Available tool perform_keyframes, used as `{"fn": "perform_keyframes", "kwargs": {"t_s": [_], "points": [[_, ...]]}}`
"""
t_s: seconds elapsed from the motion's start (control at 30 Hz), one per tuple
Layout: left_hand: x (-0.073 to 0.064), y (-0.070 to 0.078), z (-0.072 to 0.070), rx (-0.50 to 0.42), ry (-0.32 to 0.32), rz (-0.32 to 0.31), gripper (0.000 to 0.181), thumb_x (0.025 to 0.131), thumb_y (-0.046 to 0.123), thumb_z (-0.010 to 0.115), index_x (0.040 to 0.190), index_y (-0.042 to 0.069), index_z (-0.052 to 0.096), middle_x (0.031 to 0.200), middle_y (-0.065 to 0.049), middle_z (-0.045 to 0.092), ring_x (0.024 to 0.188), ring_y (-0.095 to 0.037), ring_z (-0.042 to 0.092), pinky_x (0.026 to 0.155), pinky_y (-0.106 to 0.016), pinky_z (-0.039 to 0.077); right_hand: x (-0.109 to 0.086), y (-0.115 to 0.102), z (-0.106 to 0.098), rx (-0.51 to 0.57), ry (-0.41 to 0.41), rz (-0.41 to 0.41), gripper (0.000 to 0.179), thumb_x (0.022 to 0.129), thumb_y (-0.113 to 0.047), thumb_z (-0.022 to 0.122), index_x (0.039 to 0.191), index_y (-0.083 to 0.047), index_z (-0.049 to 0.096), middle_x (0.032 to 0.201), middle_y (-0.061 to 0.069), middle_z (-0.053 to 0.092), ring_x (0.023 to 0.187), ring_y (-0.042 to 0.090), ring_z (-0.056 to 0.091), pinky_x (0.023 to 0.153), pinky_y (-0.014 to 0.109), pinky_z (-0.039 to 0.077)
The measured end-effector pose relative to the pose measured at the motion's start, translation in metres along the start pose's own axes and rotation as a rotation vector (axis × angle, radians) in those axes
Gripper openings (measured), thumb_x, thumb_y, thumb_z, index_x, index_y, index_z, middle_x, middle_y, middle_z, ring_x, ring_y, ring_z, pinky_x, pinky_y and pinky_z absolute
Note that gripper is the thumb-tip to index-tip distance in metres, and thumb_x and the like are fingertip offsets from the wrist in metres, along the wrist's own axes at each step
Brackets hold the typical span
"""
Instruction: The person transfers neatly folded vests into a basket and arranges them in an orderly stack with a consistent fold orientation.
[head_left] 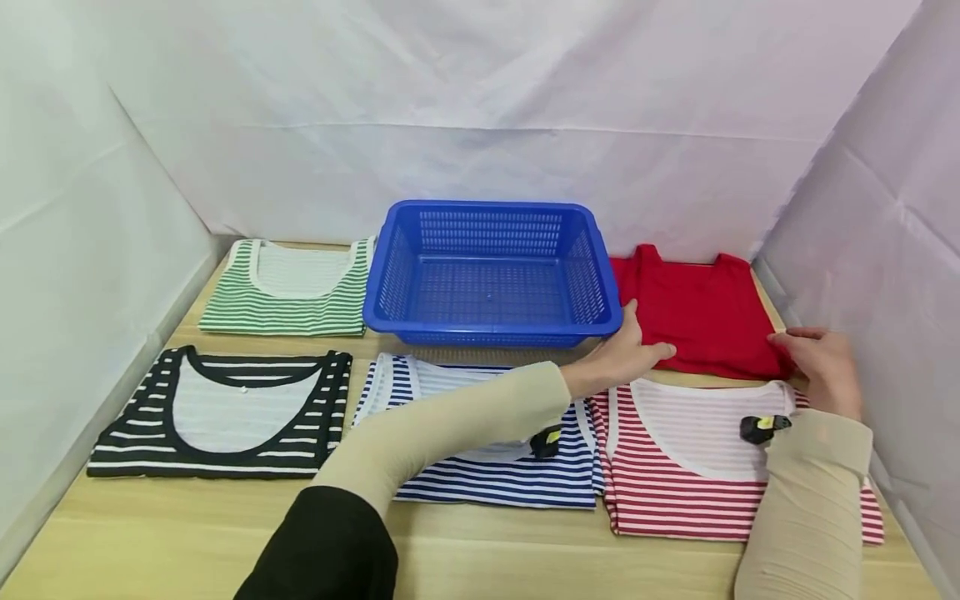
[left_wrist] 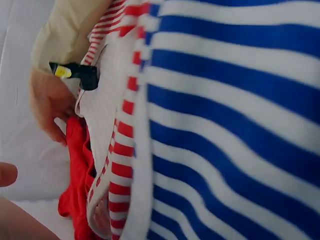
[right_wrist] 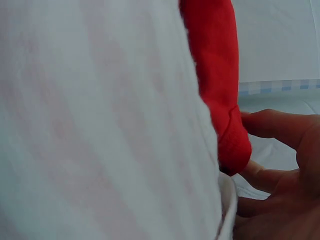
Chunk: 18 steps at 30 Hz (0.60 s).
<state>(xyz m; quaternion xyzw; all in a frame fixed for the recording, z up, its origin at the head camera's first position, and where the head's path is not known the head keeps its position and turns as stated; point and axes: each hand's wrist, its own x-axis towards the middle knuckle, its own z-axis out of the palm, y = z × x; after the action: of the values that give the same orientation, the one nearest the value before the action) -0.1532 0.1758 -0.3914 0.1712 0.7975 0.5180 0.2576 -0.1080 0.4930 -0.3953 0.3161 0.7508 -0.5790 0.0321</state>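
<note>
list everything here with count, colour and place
basket: 1, blue, back middle
green-striped top: 1, green/white, back left
black-striped top: 1, black/white, front left
blue-striped top: 1, blue/white, front middle
red-striped top: 1, red/white, front right
plain top: 1, red, back right
table: 1, light wood, underneath
cloth walls: 3, white, left, back, right
wrist devices: 2, black with yellow, at cuffs
forearm sleeves: 2, cream, both arms
elbow sleeve: 1, black, left arm
left hand: 1, bare, at basket's near right corner
right hand: 1, bare, at plain top's right edge
</note>
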Motion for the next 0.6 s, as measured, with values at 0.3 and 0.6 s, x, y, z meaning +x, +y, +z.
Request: {"fn": "perform_keyframes", "kwargs": {"t_s": [0.3, 0.6], "points": [[0.034, 0.002, 0.021, -0.042, 0.213, -0.083, 0.084, 0.100, 0.031, 0.061, 0.167, 0.015, 0.011, 0.171, 0.006, 0.020, 0.159, -0.014, 0.019, 0.129, -0.034, 0.023, 0.000, -0.004, 0.003, -0.137, -0.011, 0.012, 0.024, 0.100, -0.040, 0.065, 0.118, -0.030, 0.053, 0.097, -0.022, 0.049, 0.088, 0.001, 0.051, 0.071, 0.016, 0.054], [0.049, 0.003, 0.019, 0.075, 0.390, -0.194, 0.078, 0.099, 0.036, 0.066, 0.164, 0.022, 0.025, 0.167, 0.009, 0.031, 0.156, -0.012, 0.027, 0.127, -0.033, 0.028, 0.008, -0.005, 0.012, -0.321, -0.005, -0.028, 0.071, 0.095, -0.050, 0.069, 0.143, -0.006, 0.040, 0.129, 0.011, 0.045, 0.107, 0.018, 0.045, 0.070, 0.019, 0.053]]}}
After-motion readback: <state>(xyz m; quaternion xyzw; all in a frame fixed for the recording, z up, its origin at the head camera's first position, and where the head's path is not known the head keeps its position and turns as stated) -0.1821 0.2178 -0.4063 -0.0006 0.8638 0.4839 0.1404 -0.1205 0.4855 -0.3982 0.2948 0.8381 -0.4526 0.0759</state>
